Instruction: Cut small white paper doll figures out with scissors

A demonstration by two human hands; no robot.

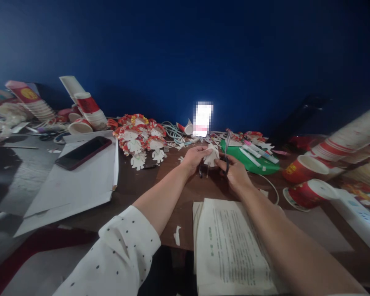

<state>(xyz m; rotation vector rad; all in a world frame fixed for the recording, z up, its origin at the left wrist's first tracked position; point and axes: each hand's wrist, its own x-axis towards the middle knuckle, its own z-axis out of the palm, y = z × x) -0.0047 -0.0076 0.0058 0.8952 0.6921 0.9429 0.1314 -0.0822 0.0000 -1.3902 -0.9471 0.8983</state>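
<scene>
A person's left hand [193, 159] is pinching a white paper cutout [211, 156] between thumb and fingers, holding it up over the brown counter [179, 201]. The right hand [234, 170] is curling around the dark handles of a pair of scissors [227, 144], whose blades are pointing upward just beside the cutout; its fingertips are reaching the cutout's right edge, though whether they are touching it is hard to tell. Behind the right hand, several pens [256, 150] are lying on a green sheet [269, 167]. To the left, a heap of red-and-white paper cutouts [138, 135] is sitting near the blue wall [142, 53]. Printed pages [228, 246] are lying nearer the person, below the hands, and a dark phone [84, 153] is resting on white sheets [70, 189] at the left.
</scene>
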